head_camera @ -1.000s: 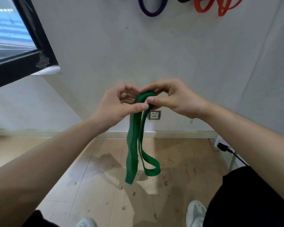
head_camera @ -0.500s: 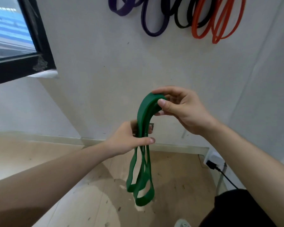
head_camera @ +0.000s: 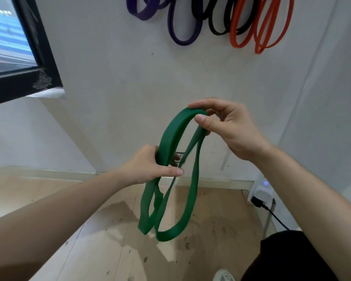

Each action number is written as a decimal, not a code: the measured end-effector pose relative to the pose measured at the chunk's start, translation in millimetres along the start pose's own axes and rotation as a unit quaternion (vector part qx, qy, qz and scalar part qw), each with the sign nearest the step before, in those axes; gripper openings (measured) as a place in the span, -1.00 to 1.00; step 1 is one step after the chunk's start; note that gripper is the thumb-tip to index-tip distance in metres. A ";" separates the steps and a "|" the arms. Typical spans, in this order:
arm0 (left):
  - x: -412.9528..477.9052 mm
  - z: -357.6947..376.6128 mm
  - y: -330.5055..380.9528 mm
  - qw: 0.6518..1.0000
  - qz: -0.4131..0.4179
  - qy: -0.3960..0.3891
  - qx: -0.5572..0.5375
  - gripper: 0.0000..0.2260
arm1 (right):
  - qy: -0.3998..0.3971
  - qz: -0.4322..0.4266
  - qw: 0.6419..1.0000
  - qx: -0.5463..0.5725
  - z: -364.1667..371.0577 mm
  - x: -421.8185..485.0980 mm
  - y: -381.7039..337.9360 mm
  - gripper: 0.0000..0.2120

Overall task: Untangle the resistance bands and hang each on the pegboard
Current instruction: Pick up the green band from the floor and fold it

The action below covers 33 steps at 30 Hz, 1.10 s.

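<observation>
Though seemingly near done (purple band (head_camera: 182,40), black band (head_camera: 217,31), orange bands (head_camera: 237,44) hung above right hand (head_camera: 231,128)), green band (head_camera: 193,199) twisted; top pinched by right hand, lower strand gripped in left hand (head_camera: 148,167). Remaining: untwist, hang.

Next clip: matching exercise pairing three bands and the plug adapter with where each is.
Things: 1 green flat rubber resistance band; 2 purple rubber band loop; 3 orange rubber band loops; 4 white plug adapter.
Places: A on the wall, right of the black rubber band; B near the floor, black cable attached; C held by left hand and right hand; D on the wall, left of the black rubber band.
Pairs: 1-C; 2-D; 3-A; 4-B.
</observation>
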<state>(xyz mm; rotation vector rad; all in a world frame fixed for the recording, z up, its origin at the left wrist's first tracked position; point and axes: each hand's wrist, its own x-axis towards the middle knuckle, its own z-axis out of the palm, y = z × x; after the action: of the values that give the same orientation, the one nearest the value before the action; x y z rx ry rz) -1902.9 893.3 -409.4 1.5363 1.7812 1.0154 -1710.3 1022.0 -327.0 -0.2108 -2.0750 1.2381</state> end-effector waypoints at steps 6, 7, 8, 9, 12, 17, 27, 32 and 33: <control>-6.7 -6.1 1.2 0.999 -0.019 -0.029 -0.015 -0.50 | 0.021 0.021 0.999 0.043 8.5 0.7 -0.3 -0.80; -7.2 -3.4 2.0 0.999 -0.021 -0.031 -0.016 -0.54 | 0.022 0.029 0.997 0.063 12.4 0.3 0.9 -0.80; -7.3 0.1 2.7 0.999 -0.021 -0.033 -0.019 -0.58 | 0.020 0.034 0.996 0.080 16.0 -0.3 1.8 -0.79; -7.3 3.7 3.2 0.999 -0.022 -0.035 -0.025 -0.60 | 0.017 0.037 0.995 0.095 18.6 -0.9 2.0 -0.79; -5.9 13.7 2.5 0.997 -0.025 -0.034 -0.057 -0.52 | 0.014 0.046 0.989 0.143 22.3 -1.9 -0.6 -0.78; -6.1 24.4 6.6 0.995 -0.020 -0.012 -0.098 -0.73 | 0.032 0.058 0.975 0.212 20.2 -1.5 -3.0 -0.77; -9.3 12.7 10.9 0.991 0.028 0.080 -0.103 -0.83 | 0.099 0.143 0.957 0.232 -31.9 -1.5 27.9 -0.75; -7.8 -3.4 10.1 0.991 0.036 0.104 -0.075 -0.72 | 0.037 0.248 0.943 0.217 -47.5 -11.6 50.1 -0.66; -7.6 -5.9 9.9 0.991 0.034 0.103 -0.077 -0.73 | 0.018 0.267 0.941 0.209 -48.6 -13.2 54.1 -0.64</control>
<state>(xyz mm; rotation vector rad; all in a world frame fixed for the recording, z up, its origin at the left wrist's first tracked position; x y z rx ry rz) -1900.9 885.2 -398.3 1.4504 1.7483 1.3542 -1680.5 1078.9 -363.5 -0.6200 -1.7185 1.9479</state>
